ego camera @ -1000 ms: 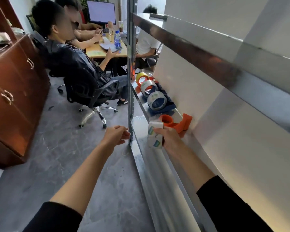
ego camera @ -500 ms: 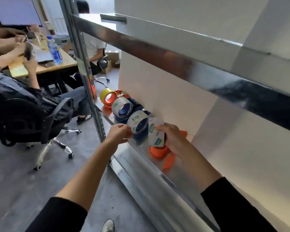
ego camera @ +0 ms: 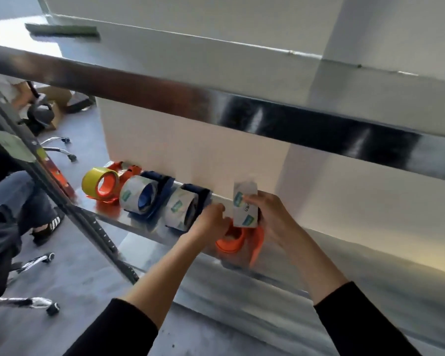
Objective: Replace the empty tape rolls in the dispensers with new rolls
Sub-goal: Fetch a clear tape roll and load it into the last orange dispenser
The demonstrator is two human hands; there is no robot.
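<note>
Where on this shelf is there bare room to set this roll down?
Bare shelf lies right of the orange dispenser, between the wall and the front edge, beyond the right hand holding the tape roll. Left is crowded: two blue dispensers and the yellow roll stand packed together, leaving a thin front strip.

In a row on the metal shelf (ego camera: 319,265) sit an orange dispenser (ego camera: 129,170) with a yellow roll (ego camera: 98,181), two blue dispensers (ego camera: 162,183) with clear green-marked rolls (ego camera: 131,194), and a bare orange dispenser (ego camera: 230,242). The right hand (ego camera: 275,219) holds a new clear roll (ego camera: 245,209) upright just above the bare one.
</note>
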